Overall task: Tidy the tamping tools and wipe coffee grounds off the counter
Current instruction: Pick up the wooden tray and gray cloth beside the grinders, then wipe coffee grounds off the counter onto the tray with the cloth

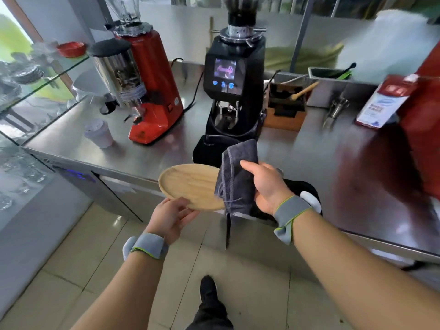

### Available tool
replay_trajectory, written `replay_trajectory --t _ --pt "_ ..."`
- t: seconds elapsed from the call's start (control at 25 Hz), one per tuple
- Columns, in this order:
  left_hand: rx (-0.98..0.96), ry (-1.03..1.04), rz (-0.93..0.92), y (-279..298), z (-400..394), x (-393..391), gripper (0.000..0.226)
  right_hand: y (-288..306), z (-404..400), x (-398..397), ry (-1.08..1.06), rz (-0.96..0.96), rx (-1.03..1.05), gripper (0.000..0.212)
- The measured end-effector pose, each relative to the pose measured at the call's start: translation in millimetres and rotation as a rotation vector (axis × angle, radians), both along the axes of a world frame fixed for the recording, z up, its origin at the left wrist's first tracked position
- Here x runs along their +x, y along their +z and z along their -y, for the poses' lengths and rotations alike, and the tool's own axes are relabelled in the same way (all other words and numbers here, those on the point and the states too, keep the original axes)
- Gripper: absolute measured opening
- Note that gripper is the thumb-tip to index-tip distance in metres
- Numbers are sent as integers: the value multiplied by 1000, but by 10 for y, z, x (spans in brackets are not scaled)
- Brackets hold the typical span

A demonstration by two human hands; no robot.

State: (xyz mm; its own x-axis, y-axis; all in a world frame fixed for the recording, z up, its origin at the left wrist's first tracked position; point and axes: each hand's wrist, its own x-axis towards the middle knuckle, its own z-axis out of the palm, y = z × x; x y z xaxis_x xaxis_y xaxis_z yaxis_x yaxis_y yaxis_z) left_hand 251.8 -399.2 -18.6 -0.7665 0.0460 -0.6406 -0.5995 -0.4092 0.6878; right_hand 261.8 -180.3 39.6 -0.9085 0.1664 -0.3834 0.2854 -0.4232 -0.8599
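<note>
My left hand [172, 216] holds a round wooden tray [190, 184] by its near rim, just off the front edge of the steel counter [133, 151]. My right hand [266, 186] grips a dark grey cloth [235, 177] that hangs against the tray's right side. A black tamping mat [302, 189] lies on the counter under my right wrist, mostly hidden. A wooden box [283, 115] with a wooden-handled tool stands behind, right of the black grinder [233, 89].
A red grinder [152, 91] and a white paper cup [98, 133] stand at the left. A metal portafilter spout [335, 110] and a red machine [419, 120] are at the right. A glass shelf [35, 75] juts at far left.
</note>
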Motion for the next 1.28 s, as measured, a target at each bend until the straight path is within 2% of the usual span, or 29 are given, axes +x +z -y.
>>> replay_trajectory --t 0.08,0.2,0.4,0.52,0.76,0.92,1.08,1.28 --pt "32 -63 -7 84 -277 370 21 43 -288 383 -31 -12 -7 26" --pt "75 -206 -27 197 -760 871 25 62 -733 910 -94 -7 -31 28" --pt "123 -391 2 233 -1402 1213 27 70 -1244 1370 -201 22 30 16" --pt "164 -527 24 97 -1758 1363 31 67 -1619 1597 -296 44 85 16" --pt "173 -640 95 -292 -2299 1419 29 -56 -2197 1944 -526 130 141 17" --pt "191 -670 127 -497 -2584 1303 30 -106 -2485 1962 -615 219 192 26" --pt "196 -664 118 -559 -2831 1152 30 -103 -2842 1782 -592 255 247 28" --pt "133 -591 129 -648 -3270 931 34 -201 -3458 1170 -487 209 309 15"
